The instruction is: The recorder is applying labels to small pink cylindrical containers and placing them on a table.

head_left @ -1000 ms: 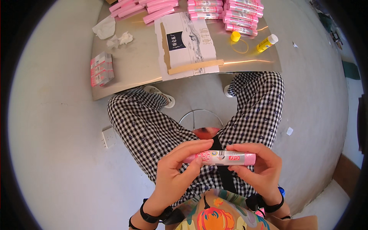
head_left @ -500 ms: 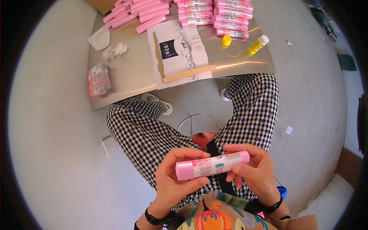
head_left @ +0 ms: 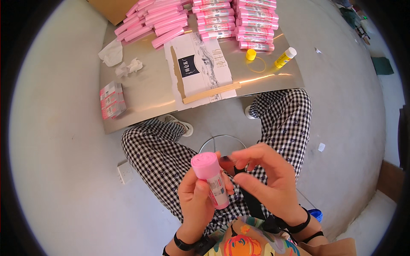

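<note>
Over my lap, my left hand (head_left: 197,200) is wrapped round a pink roll of plastic bags (head_left: 218,192) with a printed paper label. The roll is tilted up, so its spiral-wound end faces me at the top. Just to its right, my right hand (head_left: 269,183) is off the roll, its fingers curved and apart with nothing between them. Farther off on the metal table (head_left: 145,100) lie unlabelled pink rolls (head_left: 158,19) in a heap, and labelled rolls (head_left: 256,23) stacked in two columns beside them.
A torn piece of white cardboard (head_left: 205,70) with a wooden strip (head_left: 211,92) lies at the table's near edge. Left are a stack of labels (head_left: 112,101) and crumpled tissue (head_left: 129,67); right, a glue stick (head_left: 285,57) and its yellow cap (head_left: 250,54). A cardboard box (head_left: 113,9) stands far left.
The roll has turned from lying level between both hands to tilted up in my left hand. My right hand has let go of it and moved slightly away.
</note>
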Tool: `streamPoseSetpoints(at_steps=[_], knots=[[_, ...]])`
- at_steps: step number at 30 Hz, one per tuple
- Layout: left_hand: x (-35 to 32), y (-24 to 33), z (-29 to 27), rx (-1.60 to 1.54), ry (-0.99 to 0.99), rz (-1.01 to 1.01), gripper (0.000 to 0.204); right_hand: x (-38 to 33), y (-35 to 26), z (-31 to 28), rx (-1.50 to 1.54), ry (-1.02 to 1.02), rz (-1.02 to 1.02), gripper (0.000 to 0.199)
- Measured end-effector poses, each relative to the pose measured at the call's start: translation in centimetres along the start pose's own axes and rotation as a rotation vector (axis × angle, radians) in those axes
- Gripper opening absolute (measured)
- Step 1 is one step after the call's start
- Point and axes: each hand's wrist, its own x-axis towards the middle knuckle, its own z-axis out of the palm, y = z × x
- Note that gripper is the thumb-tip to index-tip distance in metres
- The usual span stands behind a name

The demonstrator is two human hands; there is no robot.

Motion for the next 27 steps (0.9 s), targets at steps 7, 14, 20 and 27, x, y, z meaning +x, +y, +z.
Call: streamPoseSetpoints(at_steps=[7,14,20,27], knots=[[0.2,0.2,0.1,0.063,0.043,-0.028,0.066,1.8,1.0,0.1,0.046,-0.244,0.033,0.020],[1.0,0.1,0.2,0.105,0.044,-0.055,0.068,2.7,1.7,-0.7,0.111,-0.278,0.101,0.016],[1.6,0.3,0.4,0.090,0.035,-0.056,0.062,3.2,1.6,-1.0,0.097,-0.292,0.101,0.014],[2.7,0.1,0.8,0.030,0.122,-0.126,0.057,3.8,1.9,-0.8,0.033,-0.246,0.082,0.014]])
